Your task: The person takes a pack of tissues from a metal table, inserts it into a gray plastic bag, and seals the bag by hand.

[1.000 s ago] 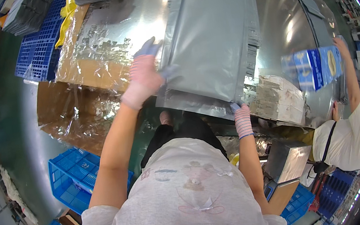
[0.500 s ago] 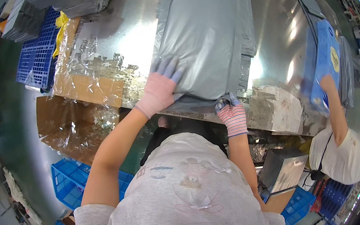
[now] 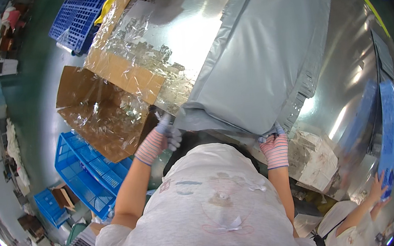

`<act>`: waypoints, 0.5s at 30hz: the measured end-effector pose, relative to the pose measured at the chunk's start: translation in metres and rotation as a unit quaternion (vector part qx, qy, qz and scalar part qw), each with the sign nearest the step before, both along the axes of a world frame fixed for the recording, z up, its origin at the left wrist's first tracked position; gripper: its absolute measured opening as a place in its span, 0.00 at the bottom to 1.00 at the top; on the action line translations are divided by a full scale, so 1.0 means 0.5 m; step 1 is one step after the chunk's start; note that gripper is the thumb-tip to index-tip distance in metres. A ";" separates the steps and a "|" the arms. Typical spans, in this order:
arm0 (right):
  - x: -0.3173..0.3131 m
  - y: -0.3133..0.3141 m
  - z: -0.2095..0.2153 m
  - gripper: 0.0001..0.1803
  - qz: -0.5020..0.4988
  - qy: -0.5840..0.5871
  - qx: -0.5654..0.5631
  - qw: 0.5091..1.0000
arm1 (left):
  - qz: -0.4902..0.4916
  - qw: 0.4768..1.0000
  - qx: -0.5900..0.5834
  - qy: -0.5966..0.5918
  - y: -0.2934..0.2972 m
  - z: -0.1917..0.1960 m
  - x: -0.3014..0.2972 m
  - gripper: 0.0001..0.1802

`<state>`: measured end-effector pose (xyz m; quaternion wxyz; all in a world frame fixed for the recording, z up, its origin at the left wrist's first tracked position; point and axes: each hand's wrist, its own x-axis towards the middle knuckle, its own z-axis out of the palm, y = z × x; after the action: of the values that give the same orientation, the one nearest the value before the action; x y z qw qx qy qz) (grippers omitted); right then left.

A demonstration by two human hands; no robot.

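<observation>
Head view — right hand [image 3: 275, 148] pinches grey bag [image 3: 268, 57] — left hand [image 3: 158, 141] beside it.

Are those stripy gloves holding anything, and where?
The right hand grips the grey plastic bag by its near right corner; whether the left hand holds anything, I cannot tell.

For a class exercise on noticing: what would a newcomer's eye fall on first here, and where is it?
Probably the large grey plastic sheeting, slanting across the shiny metal table, with the right hand in a striped glove at its near edge. Next, perhaps, the open cardboard box left of the left hand, holding crinkled clear film, and the blue package at a co-worker's hands, far right.
</observation>
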<state>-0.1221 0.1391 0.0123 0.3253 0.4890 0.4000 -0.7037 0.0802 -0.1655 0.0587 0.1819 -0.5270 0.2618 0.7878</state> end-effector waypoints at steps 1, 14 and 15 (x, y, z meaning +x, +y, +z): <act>-0.005 -0.008 0.016 0.10 0.009 -0.014 0.018 1.000 | 0.004 0.995 -0.079 0.058 0.020 -0.008 -0.008 0.15; -0.039 -0.012 -0.010 0.14 0.076 0.148 0.124 0.978 | 0.031 0.944 -0.248 0.214 -0.014 -0.052 -0.295 0.19; -0.045 -0.015 -0.019 0.15 0.079 0.194 0.135 0.968 | -0.009 0.934 -0.287 0.210 -0.014 -0.053 -0.307 0.20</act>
<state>-0.1446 0.1317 0.0028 0.2272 0.3491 0.5842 -0.6966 -0.0731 -0.1725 0.0321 -0.0293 -0.3766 0.5138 0.7703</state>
